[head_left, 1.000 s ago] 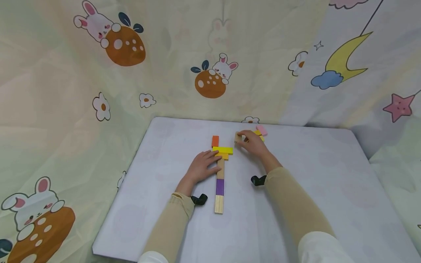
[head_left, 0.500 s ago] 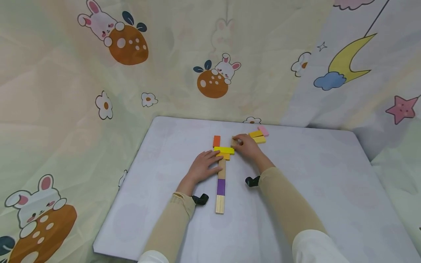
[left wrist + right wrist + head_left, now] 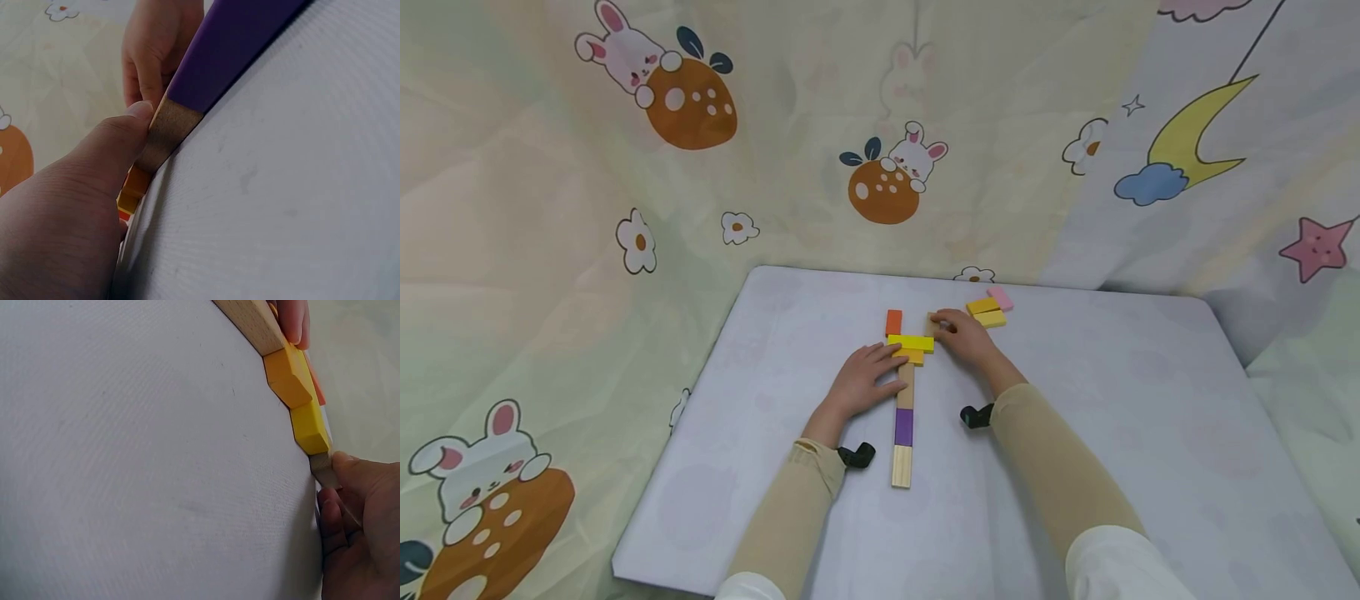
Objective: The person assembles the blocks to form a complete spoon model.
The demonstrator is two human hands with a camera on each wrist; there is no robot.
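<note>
On the white board lies a row of wooden blocks: a plain block (image 3: 902, 467) nearest, then a purple block (image 3: 904, 427) and another plain block (image 3: 907, 385). Beyond them an orange-yellow block (image 3: 916, 357) and a yellow block (image 3: 917, 342) lie crosswise. A red-orange block (image 3: 893, 322) stands lengthwise at the yellow one's far left end. My left hand (image 3: 859, 385) rests fairly straight fingers on the crosswise blocks, its thumb against the plain block. With thumb and fingers my right hand (image 3: 967, 342) pinches a small plain block (image 3: 324, 470) at the yellow block's far right end.
Past my right hand lie loose blocks: an amber block (image 3: 983, 306), a pale yellow block (image 3: 992, 319) and a pink block (image 3: 1001, 297). The white board (image 3: 737, 500) meets a printed cloth backdrop (image 3: 797, 167) at its far edge.
My right hand has brought the plain block leftward and nearer, up to the far right end of the yellow block. My left hand has stayed on the row.
</note>
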